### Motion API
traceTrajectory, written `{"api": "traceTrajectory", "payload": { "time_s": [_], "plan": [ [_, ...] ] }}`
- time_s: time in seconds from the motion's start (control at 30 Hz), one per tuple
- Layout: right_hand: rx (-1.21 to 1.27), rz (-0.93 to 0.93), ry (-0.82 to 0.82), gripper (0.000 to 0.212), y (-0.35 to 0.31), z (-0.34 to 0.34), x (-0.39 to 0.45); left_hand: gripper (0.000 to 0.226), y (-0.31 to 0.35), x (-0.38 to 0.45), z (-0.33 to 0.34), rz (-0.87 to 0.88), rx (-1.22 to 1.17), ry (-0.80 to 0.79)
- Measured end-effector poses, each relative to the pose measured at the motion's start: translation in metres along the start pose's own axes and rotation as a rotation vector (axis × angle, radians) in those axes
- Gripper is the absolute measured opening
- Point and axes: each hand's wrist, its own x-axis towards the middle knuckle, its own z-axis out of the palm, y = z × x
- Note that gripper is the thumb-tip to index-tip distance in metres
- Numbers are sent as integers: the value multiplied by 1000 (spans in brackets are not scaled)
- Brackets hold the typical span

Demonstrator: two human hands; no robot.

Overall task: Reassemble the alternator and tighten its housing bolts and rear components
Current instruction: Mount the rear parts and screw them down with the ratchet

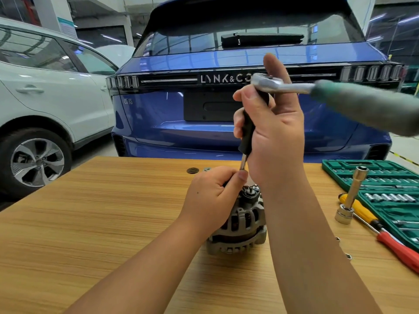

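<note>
A glossy blue car's rear end (226,105) fills the top centre of the frame, with a pale white car (45,98) at the upper left. Below them the light wood-grain worktop (90,223) spreads across the whole lower half; its far edge runs just under the blue bumper, and its left side lies open. A green plastic socket-set case (385,191) sits open at the right edge, and in front of it, near the lower right, lie a long chrome socket extension (353,193), standing tilted, and a yellow-and-red handled screwdriver (374,225).

The grey ribbed metal alternator (240,225) stands on the worktop at centre, rear end up, well in from every edge. The right hand (272,132), raised above it at centre, wraps its grip round a black-handled driver shaft (246,134) that points down toward the alternator's top. A chrome ratchet with a blurred green handle (317,91) is set on the shaft's top, reaching toward the right edge. The left hand (215,193) pinches the shaft's lower end just above the alternator's rear terminals.
</note>
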Motion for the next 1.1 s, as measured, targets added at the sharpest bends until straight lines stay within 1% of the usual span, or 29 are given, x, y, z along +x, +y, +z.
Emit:
{"api": "traceTrajectory", "payload": {
  "time_s": [0.07,0.17,0.27,0.3,0.37,0.43,0.5,0.57,0.6,0.67,0.73,0.8,0.83,0.87,0.97,1.1],
  "plan": [
    [-1,-7,-13,44,2,1,-2,52,2,0,0,-6,7,-12],
    [34,22,2,44,2,-1,1,51,3,-1,-1,-7,-4,-11],
    [110,166,-24,40,-2,-5,11,53,2,-1,-1,9,-11,-6],
    [158,180,-40,42,-2,-6,11,55,2,-1,-1,10,-11,-7],
    [208,139,-51,47,0,-6,6,58,1,-1,0,7,-11,-7],
    [201,138,-30,48,2,-3,0,54,0,0,1,0,-9,-6],
    [189,150,9,37,0,0,0,51,-1,0,1,-2,-2,-8],
    [95,131,78,17,-3,1,1,54,-2,1,1,12,-6,-10],
    [46,120,128,16,-4,0,1,55,-1,1,1,24,-5,-11],
    [10,130,214,22,-4,-4,3,53,-1,0,1,38,0,-10],
    [-8,167,210,18,-2,-8,5,49,-1,1,1,30,14,1],
    [47,198,118,4,-1,-8,5,44,-2,1,2,16,27,13],
    [84,192,75,6,0,-8,5,44,-3,1,2,13,32,14],
    [108,171,47,14,2,-7,4,45,-4,1,2,15,39,12],
    [85,67,25,31,5,-4,2,49,-3,0,1,22,50,13],
    [68,43,20,36,8,-2,2,48,-2,1,2,19,48,14]
  ]
}}
